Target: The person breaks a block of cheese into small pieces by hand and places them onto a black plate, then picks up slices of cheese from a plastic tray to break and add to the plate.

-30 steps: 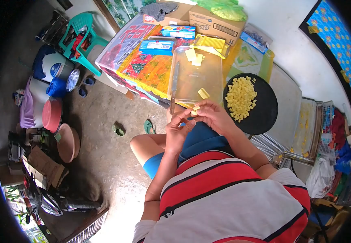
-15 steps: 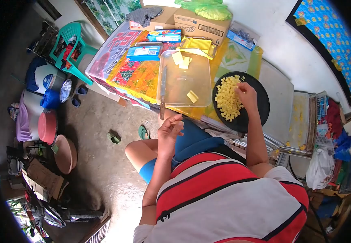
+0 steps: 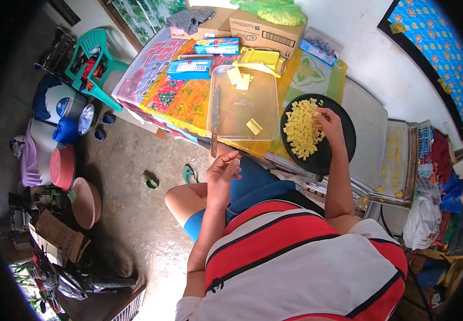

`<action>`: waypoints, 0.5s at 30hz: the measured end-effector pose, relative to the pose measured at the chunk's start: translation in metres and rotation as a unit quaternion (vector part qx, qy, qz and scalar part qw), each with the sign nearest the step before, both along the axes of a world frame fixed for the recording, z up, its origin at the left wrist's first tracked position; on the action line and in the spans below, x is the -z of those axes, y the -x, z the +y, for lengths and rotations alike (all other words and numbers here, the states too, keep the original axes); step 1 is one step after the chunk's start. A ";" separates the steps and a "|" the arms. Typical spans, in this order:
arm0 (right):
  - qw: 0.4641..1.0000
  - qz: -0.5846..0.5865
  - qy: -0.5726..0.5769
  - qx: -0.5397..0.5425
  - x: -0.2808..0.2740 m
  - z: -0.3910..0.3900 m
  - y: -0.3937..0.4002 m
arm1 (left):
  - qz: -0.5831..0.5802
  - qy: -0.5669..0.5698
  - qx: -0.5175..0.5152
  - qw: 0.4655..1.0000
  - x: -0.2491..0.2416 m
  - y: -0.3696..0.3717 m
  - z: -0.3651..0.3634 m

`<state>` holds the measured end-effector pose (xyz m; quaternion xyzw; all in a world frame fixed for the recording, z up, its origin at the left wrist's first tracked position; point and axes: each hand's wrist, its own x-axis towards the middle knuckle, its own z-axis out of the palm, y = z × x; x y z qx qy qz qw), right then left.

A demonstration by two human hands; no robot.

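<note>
Small yellow cubes [image 3: 301,131], looking like cut cheese, are heaped on a round black tray [image 3: 343,155]. My right hand [image 3: 330,127] is at the heap's right edge, fingertips drawn together; whatever they hold is hidden. My left hand [image 3: 223,174] is raised over my lap, fingers curled in, and I cannot make out anything between them. Beyond it, a clear plastic tray or lid [image 3: 245,115] carries a short yellow block [image 3: 254,127] and flat yellow slices [image 3: 238,78]. A knife [image 3: 215,123] with a brown handle lies along its left side, handle over the table's near edge.
Blue boxes [image 3: 189,69] and a yellow ridged tray [image 3: 263,58] stand toward the back, before a cardboard carton [image 3: 266,35]. Metal trays [image 3: 368,128] lie to the right. A green chair [image 3: 95,64], basins [image 3: 86,203] and slippers [image 3: 189,174] are at left.
My right hand has shifted slightly right and down along the edge of the cubes. My left hand's fingers have curled in a little more, and the hand has moved slightly left.
</note>
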<state>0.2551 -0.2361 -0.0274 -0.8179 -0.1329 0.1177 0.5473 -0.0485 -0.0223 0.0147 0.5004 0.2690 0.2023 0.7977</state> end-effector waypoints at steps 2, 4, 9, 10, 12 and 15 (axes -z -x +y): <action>1.000 0.006 -0.011 0.002 -0.002 0.001 0.001 | -0.002 0.004 0.000 1.000 0.000 0.000 0.001; 0.996 -0.073 0.044 0.019 0.007 -0.002 -0.004 | -0.003 0.009 0.001 1.000 0.000 0.001 0.001; 0.960 -0.122 0.251 0.020 0.009 -0.011 -0.003 | -0.004 0.015 -0.004 1.000 -0.001 0.003 0.002; 0.960 -0.105 0.259 0.008 0.008 -0.011 -0.002 | -0.006 0.015 -0.005 1.000 -0.002 0.003 0.002; 0.959 -0.135 0.250 0.010 0.005 -0.008 0.002 | -0.011 0.016 -0.007 1.000 -0.002 0.004 0.002; 0.941 -0.273 0.199 0.031 -0.015 0.015 0.024 | -0.017 0.025 -0.008 1.000 0.000 0.005 0.002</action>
